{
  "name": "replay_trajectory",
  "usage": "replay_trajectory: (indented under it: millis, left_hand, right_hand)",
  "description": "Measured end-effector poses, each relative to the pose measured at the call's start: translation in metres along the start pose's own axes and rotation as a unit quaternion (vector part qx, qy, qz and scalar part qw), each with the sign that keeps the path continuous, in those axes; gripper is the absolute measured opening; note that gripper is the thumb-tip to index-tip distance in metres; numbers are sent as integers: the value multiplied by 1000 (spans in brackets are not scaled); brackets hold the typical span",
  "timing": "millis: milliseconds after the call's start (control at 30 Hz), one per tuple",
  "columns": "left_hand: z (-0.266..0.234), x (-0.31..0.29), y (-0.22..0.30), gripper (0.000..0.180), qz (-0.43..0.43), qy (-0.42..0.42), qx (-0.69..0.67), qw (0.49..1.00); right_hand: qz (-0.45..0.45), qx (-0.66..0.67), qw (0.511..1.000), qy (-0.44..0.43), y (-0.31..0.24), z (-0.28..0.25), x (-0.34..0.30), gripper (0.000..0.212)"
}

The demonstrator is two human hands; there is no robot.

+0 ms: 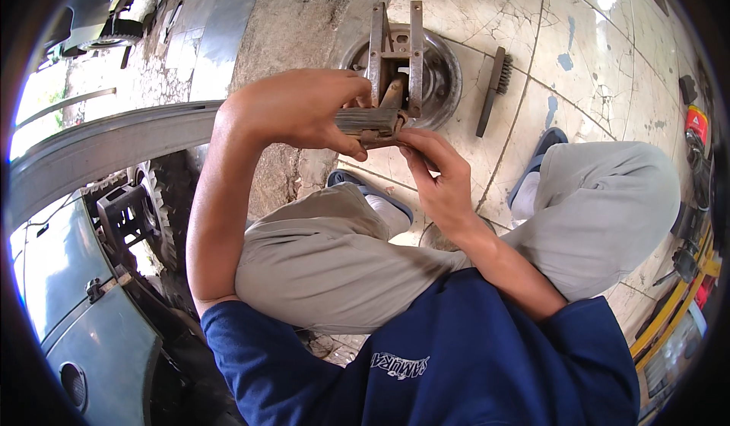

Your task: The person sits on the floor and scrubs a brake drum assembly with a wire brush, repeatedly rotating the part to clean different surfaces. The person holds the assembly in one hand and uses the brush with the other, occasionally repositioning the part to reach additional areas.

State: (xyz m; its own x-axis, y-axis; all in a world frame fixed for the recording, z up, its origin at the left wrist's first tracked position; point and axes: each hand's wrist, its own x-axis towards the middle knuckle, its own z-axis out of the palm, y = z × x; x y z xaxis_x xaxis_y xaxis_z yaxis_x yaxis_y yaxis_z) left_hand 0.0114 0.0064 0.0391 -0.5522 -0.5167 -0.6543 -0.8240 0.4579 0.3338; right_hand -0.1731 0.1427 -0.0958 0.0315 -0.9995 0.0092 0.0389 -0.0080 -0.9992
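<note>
My left hand [304,110] is closed around a dark, worn rectangular block [372,122] with rusty metal parts at its right end. The thumb lies along its near side and the fingers are over the far side. My right hand [437,164] pinches at the block's near right corner, its thumb and fingers close together; what lies between those fingertips is too small to tell. Just beyond and below the block stands a metal stand [416,53] with two holed uprights, over a round steel wheel rim [449,69].
A wire brush [494,91] lies on the cracked tile floor to the right. A long metal beam [114,145] comes in from the left behind my left wrist. A vehicle's blue-grey body panel [99,335] and tyre [171,213] are at left. Tools and a red can [696,126] line the right edge.
</note>
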Motion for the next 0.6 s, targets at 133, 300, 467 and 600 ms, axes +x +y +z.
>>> replay_trajectory:
  millis: [133,300,467,600]
  left_hand:
    - [-1,2,0,67,0,2,0,1000]
    - [0,1,0,68,4,-5,3,1000]
    - [0,-1,2,67,-3,0,10,1000]
    - [1,0,3,68,-2,-1,12,1000]
  right_hand:
    - [-42,-51,998,-1,-3,-3,-1,25]
    - [-87,-125,988,-24,-13,-8,-1,28]
    - [-99,-225,960,-136,-26,-20,9,24]
    - [-50,-254,959,-119,-33,-20,11,19]
